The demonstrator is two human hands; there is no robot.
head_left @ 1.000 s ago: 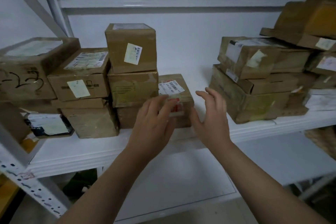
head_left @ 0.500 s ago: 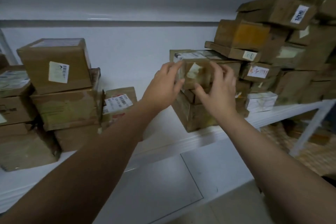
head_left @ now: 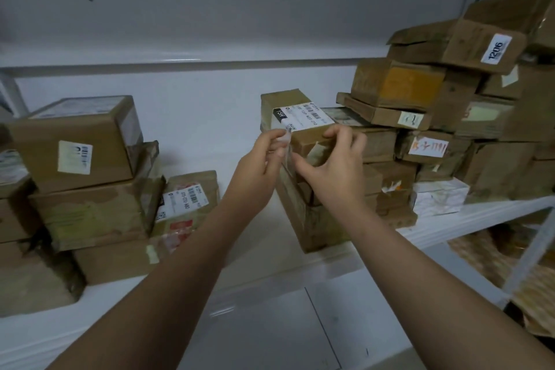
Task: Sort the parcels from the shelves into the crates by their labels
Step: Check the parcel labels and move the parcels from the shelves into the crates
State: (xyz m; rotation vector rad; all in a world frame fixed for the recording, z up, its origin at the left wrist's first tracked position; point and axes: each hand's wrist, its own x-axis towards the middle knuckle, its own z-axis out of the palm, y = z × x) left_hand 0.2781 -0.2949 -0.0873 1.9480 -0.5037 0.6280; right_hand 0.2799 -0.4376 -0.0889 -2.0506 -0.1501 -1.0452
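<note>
I have both hands on a small brown parcel [head_left: 300, 117] at the top of the middle stack on the white shelf [head_left: 435, 222]. My left hand [head_left: 258, 168] pinches its near left corner, thumb and forefinger narrowed on a loose flap of clear tape below the white shipping label [head_left: 303, 116]. My right hand [head_left: 333, 168] is curled over the near edge, fingertips [head_left: 336, 132] on top and thumb against the front face, so this grip is closed on the parcel. The label faces up, with a barcode and a black strip reading "15H". The parcel sits tilted on the larger boxes [head_left: 312, 219] beneath it. To the right, touching that stack, rises a crowded pile of cartons, one bearing a "1206" sticker [head_left: 495, 49] and another a label with orange handwriting [head_left: 429, 147]. Well to the left stands another stack [head_left: 81, 165], with a small barcoded box [head_left: 186, 201] leaning at its right side.
</note>
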